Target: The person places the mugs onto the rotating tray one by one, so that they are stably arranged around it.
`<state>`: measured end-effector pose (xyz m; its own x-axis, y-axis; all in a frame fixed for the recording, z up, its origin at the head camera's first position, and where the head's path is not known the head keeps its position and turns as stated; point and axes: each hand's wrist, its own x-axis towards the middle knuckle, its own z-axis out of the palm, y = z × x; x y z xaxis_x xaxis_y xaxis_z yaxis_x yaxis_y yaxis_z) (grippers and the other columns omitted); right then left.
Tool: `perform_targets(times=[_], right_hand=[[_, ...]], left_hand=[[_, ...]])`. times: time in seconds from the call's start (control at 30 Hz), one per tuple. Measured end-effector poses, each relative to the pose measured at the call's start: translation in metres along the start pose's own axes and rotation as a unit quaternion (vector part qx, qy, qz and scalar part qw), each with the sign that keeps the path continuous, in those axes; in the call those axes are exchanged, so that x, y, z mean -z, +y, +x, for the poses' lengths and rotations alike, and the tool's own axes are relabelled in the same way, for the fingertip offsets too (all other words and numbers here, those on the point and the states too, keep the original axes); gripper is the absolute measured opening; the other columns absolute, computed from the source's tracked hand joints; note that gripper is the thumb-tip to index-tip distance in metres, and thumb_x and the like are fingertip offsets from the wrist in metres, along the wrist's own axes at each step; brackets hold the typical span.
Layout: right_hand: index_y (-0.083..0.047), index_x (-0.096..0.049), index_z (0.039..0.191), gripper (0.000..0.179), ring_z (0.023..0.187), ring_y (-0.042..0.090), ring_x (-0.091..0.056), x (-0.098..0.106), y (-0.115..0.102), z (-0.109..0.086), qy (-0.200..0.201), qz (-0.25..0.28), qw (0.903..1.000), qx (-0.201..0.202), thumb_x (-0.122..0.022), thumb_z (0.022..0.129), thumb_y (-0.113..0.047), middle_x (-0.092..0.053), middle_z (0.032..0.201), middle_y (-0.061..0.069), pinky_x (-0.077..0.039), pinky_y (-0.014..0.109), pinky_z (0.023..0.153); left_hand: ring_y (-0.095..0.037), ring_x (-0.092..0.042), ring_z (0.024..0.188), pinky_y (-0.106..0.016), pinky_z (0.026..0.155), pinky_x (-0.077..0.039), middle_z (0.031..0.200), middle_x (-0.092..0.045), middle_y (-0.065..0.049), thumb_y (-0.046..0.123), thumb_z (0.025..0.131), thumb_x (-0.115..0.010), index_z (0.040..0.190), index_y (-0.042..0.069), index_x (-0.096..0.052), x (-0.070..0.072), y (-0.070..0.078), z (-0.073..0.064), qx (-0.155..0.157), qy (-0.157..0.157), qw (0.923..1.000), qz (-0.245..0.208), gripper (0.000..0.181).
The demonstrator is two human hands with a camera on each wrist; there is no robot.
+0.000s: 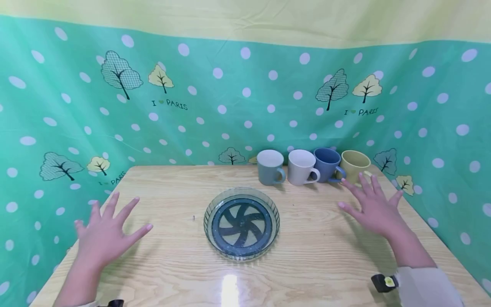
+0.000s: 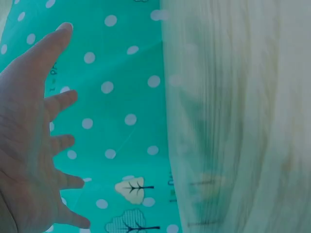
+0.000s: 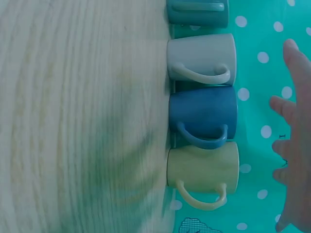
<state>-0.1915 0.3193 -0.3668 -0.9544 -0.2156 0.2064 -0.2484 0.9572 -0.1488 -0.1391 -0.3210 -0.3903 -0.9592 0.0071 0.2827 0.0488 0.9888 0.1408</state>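
Note:
My left hand (image 1: 102, 236) is spread above the left side of the table, holding nothing; the left wrist view shows its fingers (image 2: 62, 103) apart. Over the right side hovers my right hand (image 1: 377, 211), fingers also spread, nearest to a yellow mug (image 1: 354, 164). Beside that mug stand a blue mug (image 1: 326, 164), a white mug (image 1: 301, 167) and a grey-green mug (image 1: 270, 168), upright in a row along the back edge. A round clear dish (image 1: 212, 238) sits mid-table, with a dark blue disc of curved spokes (image 1: 242, 222) inside it.
The wooden table (image 1: 168, 264) is bordered by a green polka-dot cloth (image 1: 245, 102) at the back and both sides. A bright light reflection lies near the front. Dark straps show at both wrists.

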Motion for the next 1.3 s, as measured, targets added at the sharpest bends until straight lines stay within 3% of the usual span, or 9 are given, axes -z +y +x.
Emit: perform_targets(times=[0.23, 0.37, 0.5, 0.7, 0.87, 1.13, 1.3], right_hand=[[-0.029, -0.018, 0.157, 0.076, 0.141, 0.041, 0.025, 0.003, 0.000, 0.006, 0.007, 0.009, 0.9999, 0.000, -0.051, 0.095, -0.058, 0.006, 0.160, 0.022, 0.037, 0.070, 0.082], [-0.031, -0.016, 0.157, 0.078, 0.141, 0.045, 0.020, 0.003, -0.003, 0.008, 0.010, 0.016, 0.9998, 0.003, -0.052, 0.094, -0.059, 0.006, 0.161, 0.021, 0.037, 0.067, 0.085], [-0.030, -0.017, 0.157, 0.080, 0.143, 0.048, 0.011, 0.001, -0.009, 0.010, 0.018, 0.042, 0.9989, 0.014, -0.057, 0.092, -0.056, -0.001, 0.161, 0.021, 0.036, 0.067, 0.089], [-0.029, -0.026, 0.155, 0.077, 0.145, 0.045, 0.005, -0.005, -0.016, 0.011, 0.038, 0.102, 0.9934, 0.036, -0.064, 0.091, -0.047, -0.007, 0.161, 0.019, 0.029, 0.072, 0.093], [-0.029, -0.033, 0.153, 0.071, 0.146, 0.044, 0.000, -0.008, -0.020, 0.014, 0.052, 0.118, 0.9905, 0.047, -0.066, 0.091, -0.043, -0.011, 0.161, 0.018, 0.024, 0.074, 0.096], [-0.022, -0.041, 0.149, 0.069, 0.143, 0.045, -0.018, -0.011, -0.025, 0.017, 0.071, 0.159, 0.9809, 0.086, -0.070, 0.089, -0.037, -0.023, 0.158, 0.020, 0.015, 0.065, 0.110], [-0.018, -0.045, 0.147, 0.066, 0.141, 0.049, -0.020, -0.016, -0.030, 0.020, 0.069, 0.191, 0.9746, 0.094, -0.071, 0.089, -0.035, -0.025, 0.157, 0.023, 0.002, 0.071, 0.110]], left_hand=[[-0.064, 0.002, 0.135, -0.093, 0.078, -0.002, 0.162, -0.005, -0.019, 0.070, 0.082, -0.059, 0.153, 0.027, -0.032, 0.001, 0.013, 0.013, -0.018, 0.012, 0.9995, -0.022, 0.088], [-0.062, 0.008, 0.137, -0.093, 0.078, 0.000, 0.162, -0.004, -0.017, 0.068, 0.083, -0.060, 0.154, 0.027, -0.030, 0.000, 0.021, 0.019, -0.026, 0.011, 0.9988, -0.040, 0.087], [-0.059, 0.006, 0.139, -0.092, 0.082, -0.001, 0.163, -0.007, -0.015, 0.061, 0.085, -0.062, 0.154, 0.026, -0.029, -0.001, 0.030, 0.022, -0.030, 0.005, 0.9948, -0.097, 0.085], [-0.058, -0.008, 0.139, -0.089, 0.084, -0.014, 0.160, -0.013, -0.018, 0.049, 0.087, -0.069, 0.152, 0.022, -0.035, -0.006, 0.040, 0.025, -0.045, 0.012, 0.9826, -0.180, 0.078], [-0.056, -0.013, 0.139, -0.084, 0.091, -0.020, 0.160, -0.014, -0.020, 0.042, 0.087, -0.071, 0.149, 0.016, -0.041, -0.010, 0.048, 0.027, -0.058, 0.013, 0.9716, -0.229, 0.074], [-0.053, -0.015, 0.140, -0.081, 0.095, -0.024, 0.161, -0.014, -0.016, 0.038, 0.089, -0.071, 0.148, 0.014, -0.043, -0.016, 0.058, 0.030, -0.048, -0.041, 0.9494, -0.308, 0.070], [-0.052, -0.015, 0.141, -0.078, 0.099, -0.023, 0.160, -0.017, -0.016, 0.038, 0.090, -0.070, 0.142, 0.010, -0.051, -0.021, 0.063, 0.029, -0.029, -0.069, 0.9355, -0.345, 0.062]])
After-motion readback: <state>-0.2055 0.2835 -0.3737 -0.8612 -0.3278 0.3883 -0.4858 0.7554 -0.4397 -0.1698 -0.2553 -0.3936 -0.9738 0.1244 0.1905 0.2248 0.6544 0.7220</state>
